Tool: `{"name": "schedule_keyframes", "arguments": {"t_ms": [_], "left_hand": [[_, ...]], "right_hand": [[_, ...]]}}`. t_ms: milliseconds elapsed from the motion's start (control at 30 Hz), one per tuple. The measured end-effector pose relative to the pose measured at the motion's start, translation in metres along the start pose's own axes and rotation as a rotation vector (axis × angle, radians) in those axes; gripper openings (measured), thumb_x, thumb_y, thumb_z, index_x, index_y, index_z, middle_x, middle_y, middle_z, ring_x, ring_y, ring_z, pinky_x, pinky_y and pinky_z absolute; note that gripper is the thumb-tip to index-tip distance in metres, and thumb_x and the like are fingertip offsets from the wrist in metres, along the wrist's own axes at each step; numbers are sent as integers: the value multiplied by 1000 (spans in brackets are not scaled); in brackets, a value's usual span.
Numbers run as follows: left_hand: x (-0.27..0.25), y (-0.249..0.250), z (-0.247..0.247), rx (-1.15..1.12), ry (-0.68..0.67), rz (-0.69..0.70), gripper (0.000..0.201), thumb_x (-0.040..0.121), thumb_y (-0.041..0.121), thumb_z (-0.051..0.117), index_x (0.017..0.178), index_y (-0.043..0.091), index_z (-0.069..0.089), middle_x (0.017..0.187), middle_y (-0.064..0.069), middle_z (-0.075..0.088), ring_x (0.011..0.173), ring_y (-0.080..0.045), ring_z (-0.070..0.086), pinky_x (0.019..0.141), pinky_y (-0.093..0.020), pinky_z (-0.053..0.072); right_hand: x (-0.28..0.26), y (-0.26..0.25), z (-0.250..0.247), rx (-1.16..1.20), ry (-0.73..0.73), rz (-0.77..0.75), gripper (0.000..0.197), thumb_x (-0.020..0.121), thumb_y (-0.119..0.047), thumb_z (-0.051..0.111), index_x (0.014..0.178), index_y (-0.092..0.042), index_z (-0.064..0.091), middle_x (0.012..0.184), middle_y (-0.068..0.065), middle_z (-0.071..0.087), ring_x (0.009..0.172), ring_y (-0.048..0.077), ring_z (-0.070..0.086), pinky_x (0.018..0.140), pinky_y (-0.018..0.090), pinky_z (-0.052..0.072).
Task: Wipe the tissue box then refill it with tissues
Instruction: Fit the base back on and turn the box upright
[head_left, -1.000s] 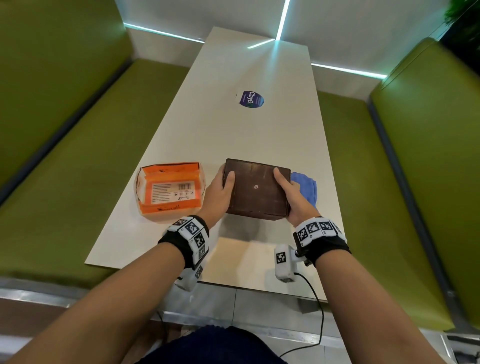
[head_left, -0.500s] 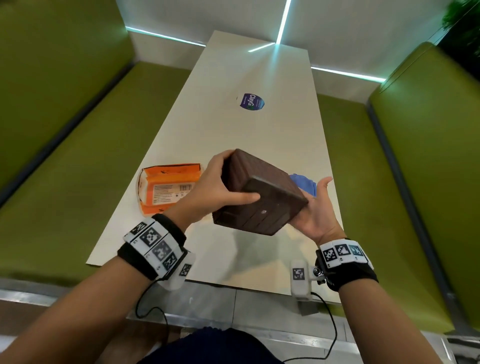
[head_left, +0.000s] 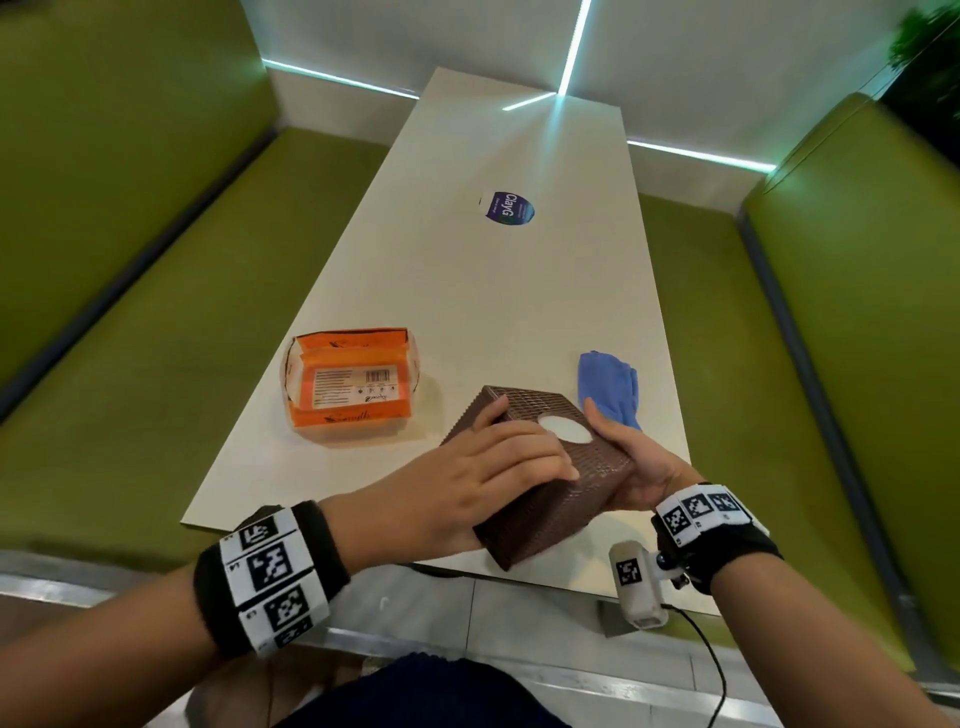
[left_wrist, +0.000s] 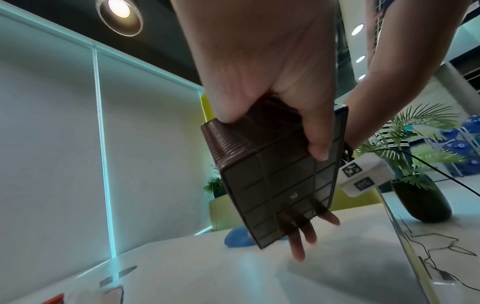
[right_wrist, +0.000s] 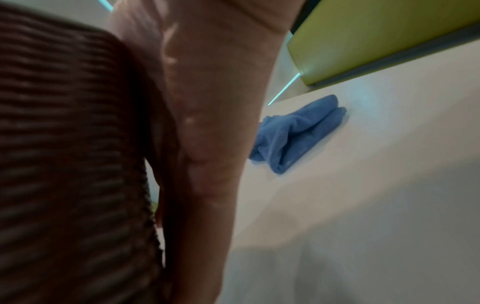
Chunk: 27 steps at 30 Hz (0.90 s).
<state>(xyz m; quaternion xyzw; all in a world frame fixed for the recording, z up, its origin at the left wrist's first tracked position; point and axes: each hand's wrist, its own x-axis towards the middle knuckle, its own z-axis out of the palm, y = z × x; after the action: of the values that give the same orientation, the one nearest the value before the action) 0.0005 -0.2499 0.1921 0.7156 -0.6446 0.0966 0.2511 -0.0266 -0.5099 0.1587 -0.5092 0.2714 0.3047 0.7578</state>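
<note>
The left hand (head_left: 467, 478) lies over the near top edge of the dark brown ribbed plastic tissue box (head_left: 540, 499), its fingers curled across the top face and its thumb on the left side; the left wrist view shows that thumb wrapped onto the smooth, gridded underside of the box (left_wrist: 272, 176). The right hand (head_left: 631, 462) cups the box from the right, its thumb up along the far right edge and its palm against the ribbed side wall, as the right wrist view shows close up (right_wrist: 207, 123); its straight fingers (left_wrist: 303, 236) reach under the base. The box is held tilted above the near end of the long white table (head_left: 467, 291), clear of the surface, with its oval opening (head_left: 563, 428) facing up and showing white inside. Just beyond the right hand a folded blue cloth (head_left: 610, 387) lies on the table. To the left of the box, apart from it, sits an orange pack of tissues in clear wrapping (head_left: 350, 384), label side up. Farther along the table is a round dark blue sticker (head_left: 506, 207). Green padded benches (head_left: 156, 338) flank the table on both sides.
</note>
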Motion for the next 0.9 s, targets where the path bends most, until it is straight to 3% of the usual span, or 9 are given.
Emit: {"name": "schedule_keyframes", "arguments": {"t_ms": [100, 200, 267, 300, 400, 500, 633, 800, 900], "left_hand": [[-9, -13, 4, 28, 10, -94, 73, 80, 19, 74, 142, 17, 34, 143, -2, 35, 144, -20, 27, 119, -51, 22], [-17, -29, 3, 46, -129, -379, 118, 68, 38, 84, 154, 16, 7, 158, -9, 4, 149, -18, 6, 118, -42, 29], [-15, -36, -1, -193, -214, -616, 141, 60, 45, 87, 152, 25, -18, 160, 3, -15, 144, -6, 5, 114, -26, 29], [-10, -40, -3, -417, -196, -695, 141, 60, 45, 87, 151, 29, -19, 161, 9, -9, 143, -3, 9, 114, -22, 27], [9, -54, 1, -854, 10, -861, 95, 81, 37, 74, 152, 26, 12, 151, 8, 36, 135, -5, 40, 115, -29, 34], [20, -73, 15, -845, 128, -1064, 54, 98, 40, 49, 145, 20, 33, 138, 3, 53, 124, -12, 52, 110, -37, 41], [26, -94, 30, -781, 157, -1164, 43, 104, 33, 34, 144, 18, 36, 138, -3, 53, 125, -19, 50, 110, -42, 39], [26, -104, 39, -754, 168, -1205, 41, 106, 27, 26, 143, 16, 37, 136, -7, 53, 122, -21, 50, 103, -34, 41], [25, -107, 41, -737, 183, -1206, 40, 106, 26, 25, 144, 16, 36, 136, -7, 52, 117, -17, 50, 98, -30, 41]], "right_hand": [[1, 4, -3, 110, 20, -80, 98, 52, -54, 87, 135, -15, 53, 126, 15, 61, 104, 29, 61, 88, 47, 50], [2, -1, -3, 193, 91, -214, 88, 59, -47, 86, 136, -21, 53, 128, 11, 61, 106, 28, 62, 83, 49, 53], [4, -5, 1, 205, 136, -286, 69, 71, -46, 77, 133, -24, 56, 131, 7, 62, 113, 27, 60, 89, 50, 52], [6, -7, 6, 213, 150, -323, 60, 77, -45, 73, 131, -24, 58, 132, 7, 62, 117, 27, 59, 93, 50, 51], [12, -13, 28, 188, 187, -422, 34, 92, -40, 57, 121, -22, 64, 120, 4, 70, 108, 18, 66, 94, 41, 52], [24, -18, 43, 169, 226, -463, 23, 98, -38, 47, 106, -26, 64, 102, -3, 73, 90, 9, 70, 79, 29, 54], [41, -22, 46, 183, 294, -493, 32, 100, -40, 42, 125, -22, 53, 105, -5, 67, 93, 7, 64, 64, 20, 54], [63, -25, 42, 118, 328, -500, 46, 101, -40, 39, 142, -19, 42, 137, 4, 57, 105, 10, 62, 67, 19, 56], [71, -26, 40, 90, 336, -502, 44, 102, -39, 38, 142, -20, 43, 132, 3, 59, 101, 9, 63, 64, 17, 57]]}}
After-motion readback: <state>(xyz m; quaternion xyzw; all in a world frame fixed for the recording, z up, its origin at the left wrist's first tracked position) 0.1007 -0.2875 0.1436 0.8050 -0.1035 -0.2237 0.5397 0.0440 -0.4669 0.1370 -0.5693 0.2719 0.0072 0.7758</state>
